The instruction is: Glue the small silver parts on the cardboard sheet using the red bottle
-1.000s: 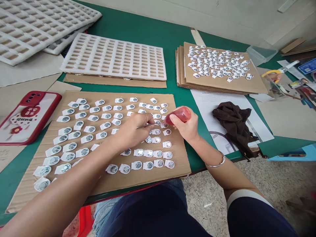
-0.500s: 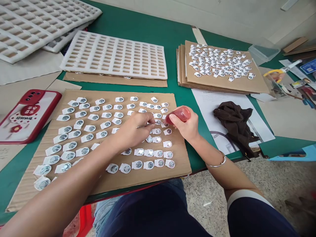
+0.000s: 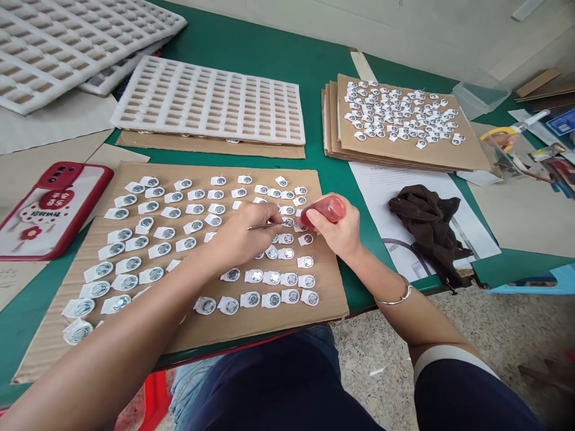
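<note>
My left hand (image 3: 254, 232) is closed around a thin metal tool (image 3: 259, 227), its tip at one of the small round parts in the right-hand columns; whether it is tweezers or a pick I cannot tell. In my right hand (image 3: 345, 230) is a red translucent squeeze bottle (image 3: 330, 209), tilted with its narrow end down and left towards that same part. Rows of silver round parts on white tabs (image 3: 272, 278) lie on a cardboard sheet (image 3: 215, 332). My left forearm and hand hide some of them.
Behind stands a white foam tray (image 3: 211, 102) on cardboard, with more foam trays (image 3: 85, 36) at back left. A phone (image 3: 49, 209) lies left. On the right are stacked cardboard sheets (image 3: 467, 149) bearing similar parts, a dark cloth (image 3: 424, 215) on paper, and yellow-handled scissors (image 3: 498, 131).
Almost nothing differs. Both hands stay at the same part with the tool and the bottle, and the view has shifted very slightly.
</note>
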`<state>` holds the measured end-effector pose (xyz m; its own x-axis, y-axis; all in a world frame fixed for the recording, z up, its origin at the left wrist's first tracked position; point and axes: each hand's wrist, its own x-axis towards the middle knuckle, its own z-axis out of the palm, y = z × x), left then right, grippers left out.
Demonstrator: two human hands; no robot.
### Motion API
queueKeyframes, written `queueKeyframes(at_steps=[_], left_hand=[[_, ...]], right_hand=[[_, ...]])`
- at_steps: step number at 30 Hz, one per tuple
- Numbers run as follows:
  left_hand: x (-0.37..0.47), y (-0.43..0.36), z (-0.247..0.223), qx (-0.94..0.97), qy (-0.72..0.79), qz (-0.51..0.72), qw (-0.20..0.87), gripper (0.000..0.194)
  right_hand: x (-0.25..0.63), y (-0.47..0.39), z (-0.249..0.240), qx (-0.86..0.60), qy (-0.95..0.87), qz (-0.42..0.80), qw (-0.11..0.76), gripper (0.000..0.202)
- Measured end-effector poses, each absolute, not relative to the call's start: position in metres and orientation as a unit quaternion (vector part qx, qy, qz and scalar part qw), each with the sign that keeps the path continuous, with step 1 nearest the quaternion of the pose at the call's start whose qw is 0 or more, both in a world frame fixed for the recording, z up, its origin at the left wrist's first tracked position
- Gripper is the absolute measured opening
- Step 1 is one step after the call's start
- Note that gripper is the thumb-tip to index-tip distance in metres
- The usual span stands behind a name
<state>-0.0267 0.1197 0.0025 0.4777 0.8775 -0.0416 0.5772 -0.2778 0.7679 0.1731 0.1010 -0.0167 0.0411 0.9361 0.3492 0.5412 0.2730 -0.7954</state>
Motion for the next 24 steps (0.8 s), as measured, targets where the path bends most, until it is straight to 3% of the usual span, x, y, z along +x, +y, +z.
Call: queueKeyframes(at_steps=[24], left_hand=[[-0.0277,0.1207,0.0039,0.773,0.469,0.203,0.377,0.012]], right_hand=[[0.1675,0.1008,-0.016,-0.536,-0.673,0.195,0.471,0.021]])
